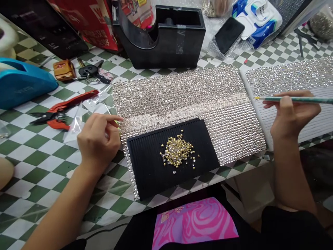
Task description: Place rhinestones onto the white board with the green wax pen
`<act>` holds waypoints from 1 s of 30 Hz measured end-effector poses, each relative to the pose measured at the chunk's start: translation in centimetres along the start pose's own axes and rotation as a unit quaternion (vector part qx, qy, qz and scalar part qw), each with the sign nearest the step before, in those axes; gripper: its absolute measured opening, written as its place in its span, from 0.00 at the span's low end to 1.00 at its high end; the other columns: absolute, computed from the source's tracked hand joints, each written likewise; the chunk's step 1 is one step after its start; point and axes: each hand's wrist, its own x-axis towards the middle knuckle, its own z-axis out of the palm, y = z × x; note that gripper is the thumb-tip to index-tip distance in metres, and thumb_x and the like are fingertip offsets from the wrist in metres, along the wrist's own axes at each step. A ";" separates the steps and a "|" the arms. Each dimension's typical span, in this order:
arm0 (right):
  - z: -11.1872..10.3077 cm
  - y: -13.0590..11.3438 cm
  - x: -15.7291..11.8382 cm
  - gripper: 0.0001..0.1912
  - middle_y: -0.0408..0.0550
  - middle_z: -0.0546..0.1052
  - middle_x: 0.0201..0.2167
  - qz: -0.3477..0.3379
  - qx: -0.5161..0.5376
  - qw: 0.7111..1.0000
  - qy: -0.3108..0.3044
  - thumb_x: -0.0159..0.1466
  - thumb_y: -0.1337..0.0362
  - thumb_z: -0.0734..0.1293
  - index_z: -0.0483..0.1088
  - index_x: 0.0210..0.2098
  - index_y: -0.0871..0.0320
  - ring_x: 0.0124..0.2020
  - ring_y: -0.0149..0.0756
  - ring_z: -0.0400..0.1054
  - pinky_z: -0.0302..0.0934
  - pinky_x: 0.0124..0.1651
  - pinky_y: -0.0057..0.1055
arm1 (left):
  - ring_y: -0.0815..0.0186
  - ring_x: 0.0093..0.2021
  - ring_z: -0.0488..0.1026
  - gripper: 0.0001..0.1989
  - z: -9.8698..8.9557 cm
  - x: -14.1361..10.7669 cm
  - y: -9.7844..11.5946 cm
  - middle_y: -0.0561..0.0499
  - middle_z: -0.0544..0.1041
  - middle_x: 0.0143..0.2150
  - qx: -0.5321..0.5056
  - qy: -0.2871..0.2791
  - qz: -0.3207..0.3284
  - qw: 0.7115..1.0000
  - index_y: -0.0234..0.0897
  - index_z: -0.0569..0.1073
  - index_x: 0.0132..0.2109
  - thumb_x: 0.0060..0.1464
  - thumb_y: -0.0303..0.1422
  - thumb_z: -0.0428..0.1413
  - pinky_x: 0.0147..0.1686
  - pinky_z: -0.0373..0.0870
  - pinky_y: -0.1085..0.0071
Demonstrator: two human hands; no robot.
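My right hand (288, 116) grips a slim green pencil (293, 99), held level with its yellow tip pointing left, over the seam between two rhinestone sheets. My left hand (100, 139) is curled at the left edge of the nearer rhinestone sheet (166, 93), index finger reaching to its border. A small yellow-green bit shows beside those fingers, but what they hold is hidden. On the sheet lies a black ridged tray (151, 173), bearing a loose pile of gold-backed rhinestones (178, 151). The second sheet (288, 78) at right has stones on its upper part and bare white ridges below.
Red-handled pruning shears (59, 111), a clear plastic bag (78, 125) and keys (90, 71) lie left. A blue tape dispenser (26, 81) stands beyond them. Behind the sheet are a large black tape dispenser (166, 45), a phone (229, 34) and a wipes pack (260, 24).
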 end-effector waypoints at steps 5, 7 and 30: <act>0.3 2.9 2.1 0.06 0.43 0.73 0.22 0.045 -0.007 0.999 -0.025 0.59 0.74 0.65 0.70 0.28 0.59 0.22 0.32 0.73 0.68 0.28 0.30 | 0.65 0.29 0.64 0.14 0.0 0.0 0.0 0.52 0.68 0.27 0.002 -0.001 -0.017 1.000 0.38 0.73 0.36 0.55 0.20 0.46 0.29 0.56 0.68; 0.6 3.2 2.2 0.06 0.43 0.74 0.23 0.050 -0.013 0.998 -0.037 0.61 0.74 0.65 0.71 0.29 0.59 0.23 0.31 0.74 0.69 0.29 0.28 | 0.65 0.29 0.64 0.14 0.0 0.0 0.0 0.52 0.68 0.27 0.000 -0.002 -0.020 1.000 0.38 0.74 0.36 0.55 0.20 0.45 0.28 0.56 0.67; 0.4 3.1 1.8 0.07 0.44 0.74 0.23 0.035 -0.050 0.996 -0.065 0.62 0.73 0.65 0.72 0.31 0.58 0.24 0.29 0.74 0.69 0.30 0.26 | 0.64 0.29 0.64 0.14 -0.2 0.1 0.1 0.51 0.68 0.28 -0.004 -0.006 -0.011 1.000 0.38 0.73 0.37 0.57 0.20 0.45 0.28 0.57 0.66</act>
